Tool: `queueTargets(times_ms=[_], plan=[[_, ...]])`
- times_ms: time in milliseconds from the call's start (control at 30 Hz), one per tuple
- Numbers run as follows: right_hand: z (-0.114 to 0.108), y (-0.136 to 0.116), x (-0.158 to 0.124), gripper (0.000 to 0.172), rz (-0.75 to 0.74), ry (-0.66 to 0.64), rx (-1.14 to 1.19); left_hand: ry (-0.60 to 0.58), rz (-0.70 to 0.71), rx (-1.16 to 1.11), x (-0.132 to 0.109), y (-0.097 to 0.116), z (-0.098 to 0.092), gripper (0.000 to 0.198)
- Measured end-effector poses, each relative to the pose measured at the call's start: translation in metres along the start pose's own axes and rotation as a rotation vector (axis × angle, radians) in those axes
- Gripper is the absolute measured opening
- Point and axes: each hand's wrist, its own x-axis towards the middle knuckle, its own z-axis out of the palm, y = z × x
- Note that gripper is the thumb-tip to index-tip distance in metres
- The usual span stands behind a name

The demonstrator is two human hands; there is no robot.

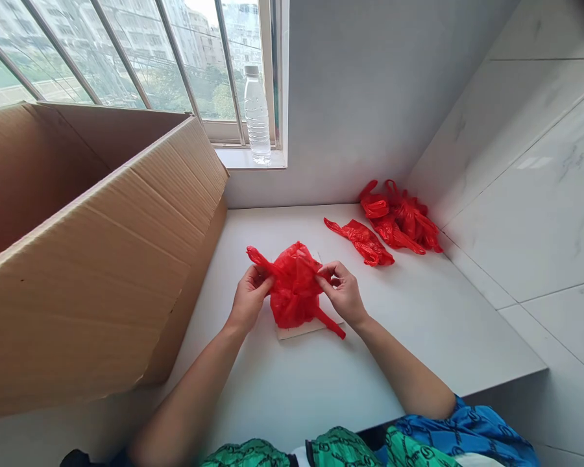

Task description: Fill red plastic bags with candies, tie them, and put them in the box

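Observation:
A crumpled red plastic bag [294, 292] is stretched between my two hands over the white tabletop. My left hand [250, 295] pinches its left side near one twisted handle. On the opposite side, my right hand [341, 292] grips the bag's edge between thumb and fingers. The other handle hangs down to the lower right. Beneath the bag lies a flat pale square piece [299, 332], mostly covered, so I cannot tell what it is.
A large open cardboard box [126, 259] stands on the left. More crumpled red bags [403, 220] lie at the back right, with a single red bag [363, 241] beside them. A clear bottle [257, 117] stands on the windowsill. Tiled wall [540, 194] bounds the right.

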Motion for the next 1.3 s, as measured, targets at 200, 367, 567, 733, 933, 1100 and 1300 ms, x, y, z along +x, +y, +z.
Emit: queueTargets(times_ms=[200, 367, 567, 733, 933, 1100, 1300], plan=[[-0.005, 0.006, 0.003, 0.033, -0.071, -0.013, -0.438, 0.186, 0.198, 0.359, -0.001, -0.007, 0.000, 0.026], [0.016, 0.017, -0.003, 0.060, -0.299, -0.159, -0.755, -0.159, 0.389, 0.850, -0.010, -0.009, 0.009, 0.018], [0.021, 0.019, -0.003, 0.065, -0.227, -0.210, -0.793, -0.128, 0.406, 1.034, -0.011, -0.010, 0.008, 0.021], [0.031, 0.027, 0.005, 0.066, -0.203, -0.122, -0.799, -0.148, 0.525, 1.046, -0.012, -0.017, 0.019, 0.052], [0.044, 0.040, 0.002, 0.061, -0.206, -0.205, -0.894, -0.313, 0.436, 1.220, -0.008, -0.041, 0.024, 0.065], [0.043, 0.037, 0.001, 0.061, -0.203, -0.192, -0.918, -0.288, 0.427, 1.238, -0.009, -0.043, 0.025, 0.066], [0.044, 0.037, 0.002, 0.061, -0.208, -0.189, -0.918, -0.290, 0.424, 1.227, -0.009, -0.044, 0.025, 0.065]])
